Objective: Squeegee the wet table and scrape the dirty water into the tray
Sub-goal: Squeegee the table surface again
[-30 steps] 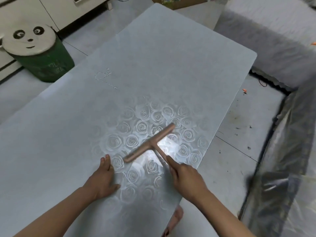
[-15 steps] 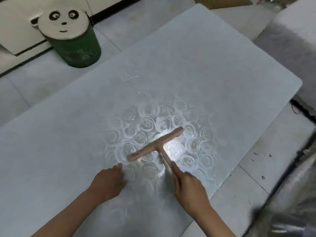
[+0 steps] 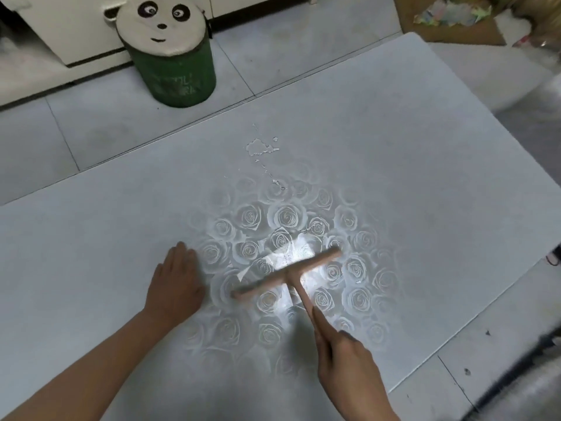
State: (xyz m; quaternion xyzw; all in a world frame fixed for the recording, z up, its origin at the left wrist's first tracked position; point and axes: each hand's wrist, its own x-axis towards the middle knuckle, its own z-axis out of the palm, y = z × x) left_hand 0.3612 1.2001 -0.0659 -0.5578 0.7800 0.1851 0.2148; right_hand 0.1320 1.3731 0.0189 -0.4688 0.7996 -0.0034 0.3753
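Here, right hand [image 3: 346, 357] gripping squeegee [image 3: 287, 276], left hand [image 3: 174, 287] flat

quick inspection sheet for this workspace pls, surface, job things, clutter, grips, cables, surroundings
surface: grey table with a rose pattern, shiny under glare mid-table; small puddle with a trail of drops, toward the far edge.
job's things: pink squeegee, blade on the table in the shiny patch; tray not in view.
clutter: nothing seen.
grips: left hand lies flat on the table, left of the blade; right hand holds the squeegee's handle, index finger along it.
cables: nothing seen.
surroundings: tiled floor; green stool with a panda-face seat beyond the table; cardboard box with coloured scraps at far right.
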